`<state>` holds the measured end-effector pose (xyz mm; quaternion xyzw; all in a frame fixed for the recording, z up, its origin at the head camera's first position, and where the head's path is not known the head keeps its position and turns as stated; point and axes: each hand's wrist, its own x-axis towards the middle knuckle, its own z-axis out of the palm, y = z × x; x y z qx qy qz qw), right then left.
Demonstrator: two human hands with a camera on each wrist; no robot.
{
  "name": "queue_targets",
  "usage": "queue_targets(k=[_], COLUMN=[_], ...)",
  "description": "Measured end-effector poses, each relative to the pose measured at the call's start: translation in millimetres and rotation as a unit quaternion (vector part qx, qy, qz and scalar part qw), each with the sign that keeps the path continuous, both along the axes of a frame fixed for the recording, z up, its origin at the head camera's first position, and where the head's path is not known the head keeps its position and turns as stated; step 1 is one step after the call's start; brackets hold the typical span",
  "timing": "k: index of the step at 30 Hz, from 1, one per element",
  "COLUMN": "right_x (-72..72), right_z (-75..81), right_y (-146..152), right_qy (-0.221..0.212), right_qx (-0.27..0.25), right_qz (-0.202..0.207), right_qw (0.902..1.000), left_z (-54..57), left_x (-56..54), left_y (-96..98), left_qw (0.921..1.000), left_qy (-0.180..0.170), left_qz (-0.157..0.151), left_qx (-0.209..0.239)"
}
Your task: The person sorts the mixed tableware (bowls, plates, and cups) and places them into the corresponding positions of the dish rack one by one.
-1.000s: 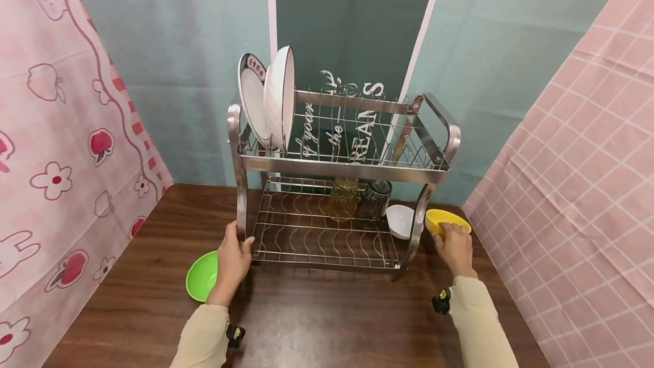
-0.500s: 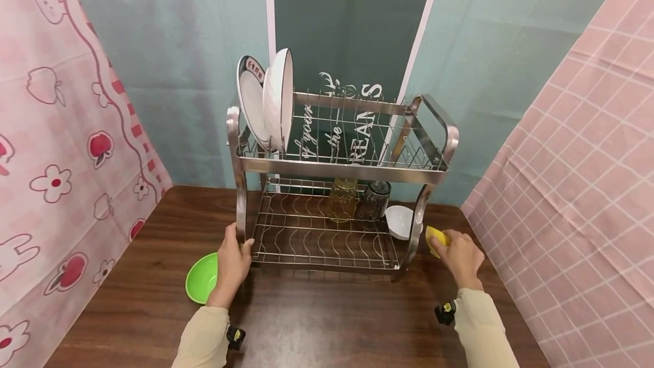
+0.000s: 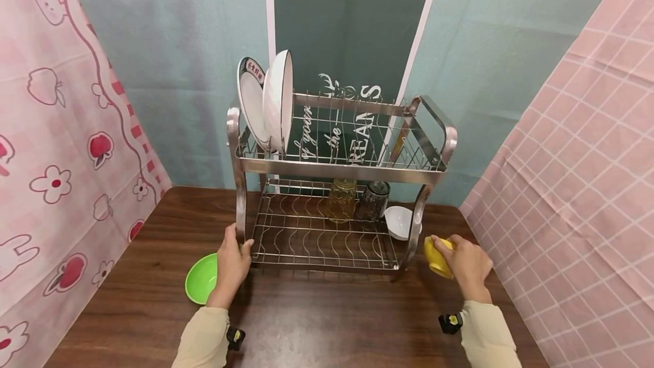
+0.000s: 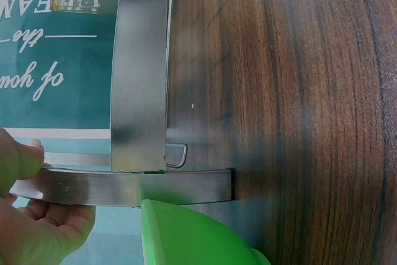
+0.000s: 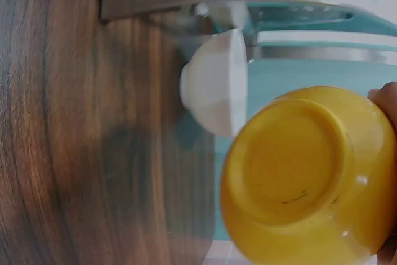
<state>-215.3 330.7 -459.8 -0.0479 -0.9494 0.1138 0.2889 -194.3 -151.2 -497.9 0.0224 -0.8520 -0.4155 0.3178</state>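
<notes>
My right hand (image 3: 469,266) pinches a yellow bowl (image 3: 437,256) by its rim, right of the metal dish rack (image 3: 337,169). In the right wrist view the bowl is tilted, with its round foot (image 5: 288,162) facing the camera. A white bowl (image 3: 398,222) sits on the table behind the rack's right leg. My left hand (image 3: 233,266) grips the rack's left front leg (image 4: 80,185), thumb on one side and fingers curled on the other. Beside that hand a green bowl (image 3: 201,278) rests on the table, partly hidden by the wrist.
On the rack's upper tier a plate (image 3: 251,101) and a deep white bowl (image 3: 279,101) stand on edge at the left. A yellowish glass (image 3: 341,201) and a dark glass (image 3: 373,201) stand at the rack's lower level. Pink curtains (image 3: 582,197) flank the wooden table (image 3: 327,322).
My right hand has lifted the yellow bowl, brought it nearer to me and tilted it from upright onto its side. The left hand has kept its hold on the rack.
</notes>
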Motion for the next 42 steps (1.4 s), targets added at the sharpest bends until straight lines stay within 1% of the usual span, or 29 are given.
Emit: queue_targets(k=[4, 10, 12, 16, 20, 23, 28, 30, 33, 37, 42], right_x=[8.5, 16.1, 19.6, 28.2, 35.4, 37.7, 38.2, 38.9, 39.6, 40.4, 38.9], right_z=[7.7, 11.4, 12.9, 18.4, 23.9, 24.9, 19.9, 18.9, 18.8, 20.0, 20.0], right_y=[-4, -6, -7, -8, -10, -12, -17, -20, -24, -30, -38], right_qy=[-0.047, -0.050, -0.064, -0.105, -0.145, -0.162, -0.168, -0.170, -0.163, -0.145, -0.140], right_qx=[-0.014, -0.007, -0.009, -0.017, -0.038, -0.058, -0.102, -0.117, -0.128, -0.135, -0.176], right_qz=[-0.001, 0.030, 0.035, 0.032, 0.031, 0.048, 0.101, 0.115, 0.129, 0.145, 0.157], right_qw=[0.9988, 0.9982, 0.9973, 0.9938, 0.9883, 0.9840, 0.9753, 0.9717, 0.9696, 0.9694, 0.9615], left_z=[-0.7, -0.3, -0.3, -1.0, -3.0, -4.6, -4.3, -3.6, -3.3, -2.9, -1.3], left_x=[0.7, 0.8, 0.8, 0.5, 0.9, 1.5, 2.4, 2.5, 2.0, 1.5, 0.6], left_y=[-0.2, -0.6, 0.0, 2.0, 2.4, 1.3, 0.2, 0.2, 0.5, 0.6, 0.6], left_qw=[1.0000, 0.9999, 0.9999, 1.0000, 1.0000, 1.0000, 1.0000, 1.0000, 1.0000, 1.0000, 1.0000], left_qy=[-0.001, -0.012, -0.013, -0.007, -0.004, 0.000, -0.003, -0.005, -0.006, -0.006, -0.004], left_qz=[0.000, 0.001, 0.002, -0.002, -0.005, -0.002, 0.000, 0.000, -0.001, -0.001, 0.001], left_qx=[0.002, 0.005, 0.006, 0.006, 0.006, 0.004, 0.003, 0.003, 0.003, 0.004, 0.006])
